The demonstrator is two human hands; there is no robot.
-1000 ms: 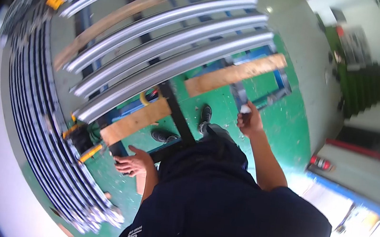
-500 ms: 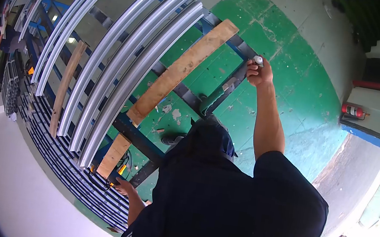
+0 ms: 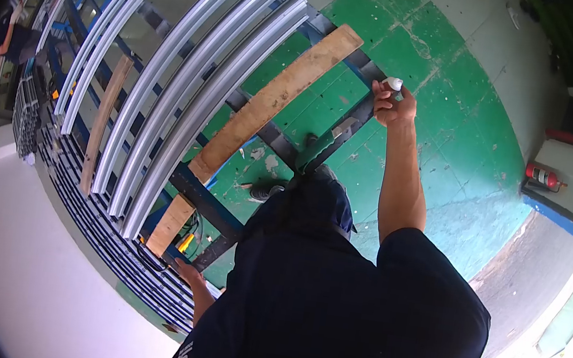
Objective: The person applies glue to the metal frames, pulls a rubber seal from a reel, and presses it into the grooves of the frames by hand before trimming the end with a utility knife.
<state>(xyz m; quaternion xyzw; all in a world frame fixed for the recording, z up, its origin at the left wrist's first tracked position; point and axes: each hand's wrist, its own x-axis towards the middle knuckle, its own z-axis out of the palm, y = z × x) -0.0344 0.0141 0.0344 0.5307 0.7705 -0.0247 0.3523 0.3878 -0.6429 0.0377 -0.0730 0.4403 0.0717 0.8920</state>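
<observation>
My right hand point(image 3: 392, 105) is stretched out in front, closed around a small white cylindrical object point(image 3: 392, 83) that sticks out above the fingers. It hangs over the dark metal frame point(image 3: 352, 119) near the end of a long wooden plank point(image 3: 273, 101). My left hand point(image 3: 184, 271) is low at my side, next to the frame's corner and the stacked metal profiles point(image 3: 81, 195); whether it grips anything is hidden. Long silver aluminium profiles point(image 3: 193, 87) lie across the blue rack.
A second wooden plank point(image 3: 100, 124) lies across the rack at left, a short one point(image 3: 168, 223) near my left hand. The green floor point(image 3: 445, 127) spreads to the right. A red fire extinguisher point(image 3: 542, 175) sits by the wall. Another person point(image 3: 12, 34) stands far left.
The view has swung from looking down at my feet to over the rack. My right hand, still holding the white object, has lifted and reached forward. My left hand has dropped lower.
</observation>
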